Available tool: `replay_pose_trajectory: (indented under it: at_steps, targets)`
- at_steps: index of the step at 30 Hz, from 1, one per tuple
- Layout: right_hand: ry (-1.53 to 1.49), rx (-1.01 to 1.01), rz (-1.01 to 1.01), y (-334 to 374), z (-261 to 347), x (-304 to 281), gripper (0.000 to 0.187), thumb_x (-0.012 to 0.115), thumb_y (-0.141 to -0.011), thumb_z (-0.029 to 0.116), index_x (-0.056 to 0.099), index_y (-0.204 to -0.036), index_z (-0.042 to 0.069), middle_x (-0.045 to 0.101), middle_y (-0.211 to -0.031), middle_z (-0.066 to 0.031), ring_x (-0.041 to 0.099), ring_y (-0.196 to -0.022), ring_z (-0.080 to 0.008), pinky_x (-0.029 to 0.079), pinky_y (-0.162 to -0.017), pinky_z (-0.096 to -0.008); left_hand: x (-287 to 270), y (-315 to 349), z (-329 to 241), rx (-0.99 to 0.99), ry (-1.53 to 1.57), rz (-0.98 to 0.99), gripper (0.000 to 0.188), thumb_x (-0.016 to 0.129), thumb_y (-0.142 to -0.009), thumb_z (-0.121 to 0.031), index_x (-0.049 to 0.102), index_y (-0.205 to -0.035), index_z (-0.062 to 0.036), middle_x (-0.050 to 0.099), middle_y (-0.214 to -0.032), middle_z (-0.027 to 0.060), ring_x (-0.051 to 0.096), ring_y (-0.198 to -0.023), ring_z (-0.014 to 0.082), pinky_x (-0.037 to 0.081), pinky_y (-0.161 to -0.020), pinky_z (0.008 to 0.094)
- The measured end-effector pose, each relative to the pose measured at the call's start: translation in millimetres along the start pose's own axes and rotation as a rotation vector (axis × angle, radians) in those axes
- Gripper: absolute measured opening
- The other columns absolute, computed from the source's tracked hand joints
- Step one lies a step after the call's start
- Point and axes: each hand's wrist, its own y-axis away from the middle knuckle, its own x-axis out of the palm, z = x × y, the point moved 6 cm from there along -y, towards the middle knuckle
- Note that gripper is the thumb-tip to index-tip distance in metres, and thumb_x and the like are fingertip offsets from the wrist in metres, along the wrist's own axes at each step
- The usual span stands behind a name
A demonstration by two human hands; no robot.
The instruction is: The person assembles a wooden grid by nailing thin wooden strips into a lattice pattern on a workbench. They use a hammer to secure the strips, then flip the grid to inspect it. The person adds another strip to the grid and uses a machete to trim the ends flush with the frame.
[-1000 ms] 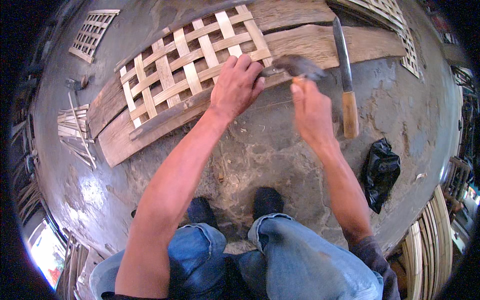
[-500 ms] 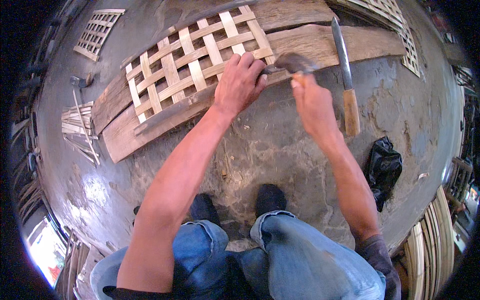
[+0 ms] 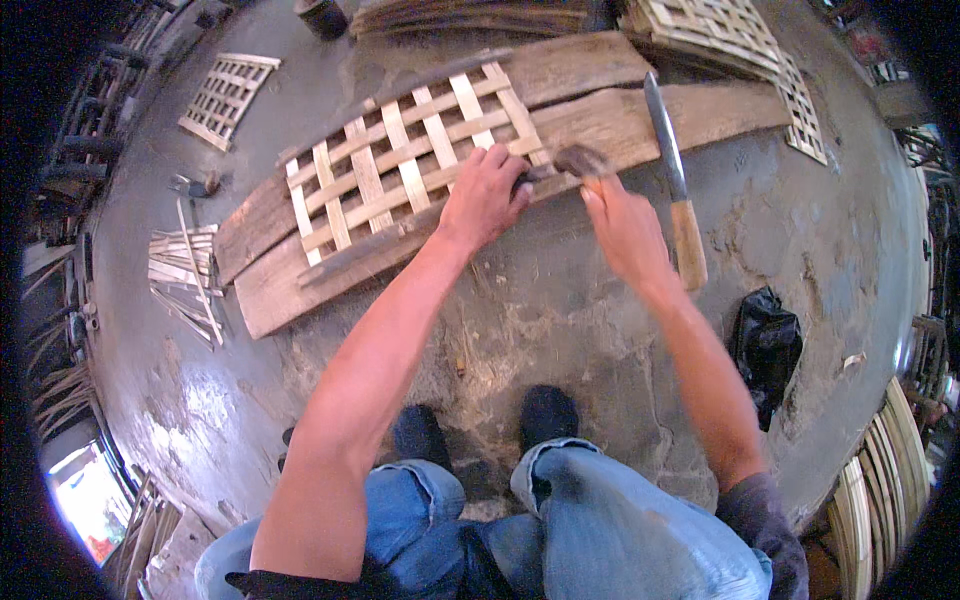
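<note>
A lattice panel of woven pale bamboo strips (image 3: pixel 397 150) lies on thick, weathered wooden planks (image 3: pixel 610 118). My left hand (image 3: pixel 483 200) is at the panel's near right edge, fingers curled around a dark metal tool (image 3: pixel 533 175) whose end sticks out to the right. Most of that tool is hidden in the hand, so its kind does not show. My right hand (image 3: pixel 630 235) grips the orange-brown handle of a hammer (image 3: pixel 582 160). Its slightly blurred head is close to the tool's right end; whether they touch, I cannot tell.
A long knife (image 3: pixel 676 185) with a wooden handle lies right of my right hand, its blade across the planks. A black plastic bag (image 3: pixel 767 345) is on the floor. More lattice panels (image 3: pixel 715 38) are stacked far right, and loose slats (image 3: pixel 185 262) lie at left.
The view has shifted, so the planks and panel appear lower. Hammer and right hand have moved slightly relative to the panel; my left hand keeps its hold at the panel's edge.
</note>
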Motion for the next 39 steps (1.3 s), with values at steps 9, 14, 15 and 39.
replay_pose_trajectory:
  at_steps: [9, 14, 15, 39]
  targets:
    - [-0.086, 0.217, -0.256, 142, -90, 36, 0.022, 0.061, -0.088, 0.022, 0.056, -0.103, 0.006, 0.06, -0.09, -0.0158, 0.059, -0.084, -0.0383, 0.048, -0.072, -0.0478, -168, 53, 86, 0.095, -0.293, 0.171, 0.034, 0.068, -0.08, -0.019, 0.062, -0.111, -0.0057, 0.059, -0.105, 0.0142, 0.056, -0.102, 0.0316, 0.048, -0.088, 0.04]
    - [0.184, 0.048, -0.235, 137, -87, 29, 0.027, 0.069, -0.08, 0.025, 0.061, -0.098, 0.008, 0.057, -0.098, -0.0148, 0.056, -0.093, -0.0338, 0.048, -0.076, -0.0446, -249, 129, 122, -0.114, -0.488, 0.432, 0.03, 0.066, -0.081, -0.017, 0.061, -0.108, -0.0048, 0.059, -0.098, 0.0141, 0.058, -0.096, 0.0302, 0.048, -0.084, 0.0403]
    - [0.226, 0.02, -0.22, 128, -79, 23, 0.028, 0.071, -0.078, 0.026, 0.061, -0.097, 0.008, 0.057, -0.099, -0.0149, 0.056, -0.094, -0.0331, 0.048, -0.077, -0.0441, -258, 139, 125, -0.225, -0.385, 0.362, 0.029, 0.065, -0.081, -0.016, 0.061, -0.107, -0.0043, 0.059, -0.096, 0.0137, 0.059, -0.094, 0.029, 0.048, -0.083, 0.0393]
    - [-0.418, -0.009, 0.169, -127, 5, 23, 0.022, 0.064, -0.083, 0.023, 0.067, -0.08, 0.002, 0.065, -0.074, -0.0038, 0.058, -0.065, -0.0121, 0.047, -0.059, -0.0308, -153, 160, 196, -0.907, 0.531, -0.113, 0.035, 0.059, -0.086, -0.011, 0.054, -0.118, 0.0013, 0.064, -0.1, 0.0069, 0.059, -0.091, 0.0144, 0.046, -0.082, 0.0278]
